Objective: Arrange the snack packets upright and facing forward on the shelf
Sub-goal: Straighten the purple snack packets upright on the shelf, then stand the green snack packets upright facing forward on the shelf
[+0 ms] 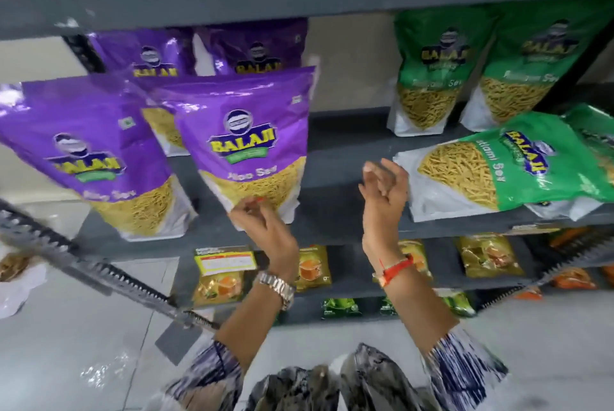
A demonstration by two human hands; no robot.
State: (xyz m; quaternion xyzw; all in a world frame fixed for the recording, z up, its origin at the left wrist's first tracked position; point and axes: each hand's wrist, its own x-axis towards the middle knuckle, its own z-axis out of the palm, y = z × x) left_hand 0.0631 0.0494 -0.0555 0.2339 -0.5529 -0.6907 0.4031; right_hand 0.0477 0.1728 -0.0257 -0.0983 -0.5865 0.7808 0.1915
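Purple pkts (252, 144) x4 upright | green pkts (428, 78) x2 upright, x2 flat

The person is wearing a silver metal wristwatch (278, 287) on the left wrist, lower centre of the frame. A red-orange thread band (395, 269) is circling the right wrist. Both forearms are emerging from loose sleeves (465, 367) patterned in dark blue and white.

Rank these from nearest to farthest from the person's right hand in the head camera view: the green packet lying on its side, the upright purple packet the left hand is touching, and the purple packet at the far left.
From the right hand:
1. Green packet lying on its side, just to its right, nearly touching.
2. Purple packet at the left hand, across the bare shelf gap.
3. Far-left purple packet, at the shelf's left end.
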